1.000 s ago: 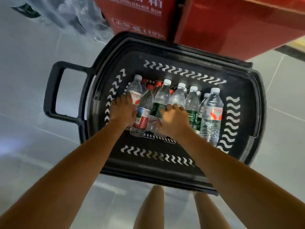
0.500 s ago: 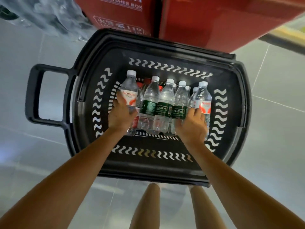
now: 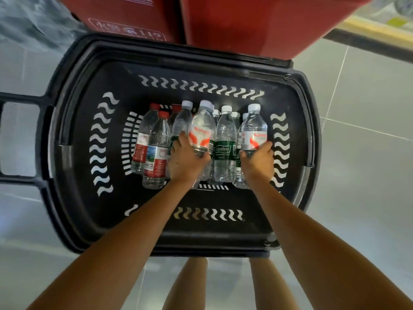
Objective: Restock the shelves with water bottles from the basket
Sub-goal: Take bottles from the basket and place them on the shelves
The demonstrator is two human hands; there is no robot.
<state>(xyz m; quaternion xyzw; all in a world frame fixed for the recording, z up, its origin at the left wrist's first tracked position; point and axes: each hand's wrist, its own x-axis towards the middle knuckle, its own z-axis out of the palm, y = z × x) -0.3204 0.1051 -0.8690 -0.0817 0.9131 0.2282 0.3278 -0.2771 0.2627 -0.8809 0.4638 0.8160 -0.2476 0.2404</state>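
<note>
A black plastic basket (image 3: 73,135) stands on the floor below me with several water bottles upright inside. My left hand (image 3: 186,161) is closed around a clear bottle with a white-and-orange label (image 3: 201,130), raised a little above its neighbours. My right hand (image 3: 257,163) grips a second white-and-orange labelled bottle (image 3: 254,130) at the right end of the group. Between them stands a green-labelled bottle (image 3: 225,151). Red-capped bottles with red labels (image 3: 156,153) stand at the left. No shelf shows in this view.
Two red cardboard boxes (image 3: 245,21) sit against the basket's far rim. The basket's handle (image 3: 13,139) sticks out to the left. Grey floor tiles (image 3: 362,153) lie all around, and my legs (image 3: 194,287) are just behind the basket's near edge.
My left hand has shifted right from the far-left bottle to a white-and-orange labelled one in the middle and lifted it. My right hand stays on the right-end bottle. The view moved closer.
</note>
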